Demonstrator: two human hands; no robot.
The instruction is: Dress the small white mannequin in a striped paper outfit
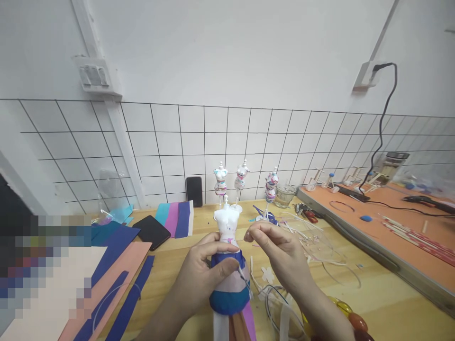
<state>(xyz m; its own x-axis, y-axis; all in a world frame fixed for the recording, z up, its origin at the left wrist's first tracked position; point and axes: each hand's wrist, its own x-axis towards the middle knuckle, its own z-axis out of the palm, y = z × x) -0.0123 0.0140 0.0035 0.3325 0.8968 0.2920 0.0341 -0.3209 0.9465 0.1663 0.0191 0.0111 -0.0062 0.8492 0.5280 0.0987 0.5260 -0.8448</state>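
Note:
A small white dress form (226, 222) stands upright in front of me, wearing a layered skirt (230, 302) of blue, pale pink and teal strips. My left hand (202, 270) is closed around its waist from the left, the thumb pressed on the skirt's top edge. To the right of the form, my right hand (280, 251) is raised with thumb and forefinger pinched together; whatever lies between them is too small to make out. Under the left thumb a thin grey-blue strand hangs over the skirt. A white flower-shaped cutout (268, 274) lies below my right hand.
Three wrapped dress forms (272, 187) stand near the tiled wall. Coloured sheets (121, 265) and a dark phone-like slab (152, 232) lie left. Tangled cords (320, 241) and red-handled scissors (355, 324) are right, beside an orange board (398, 227) with sticks.

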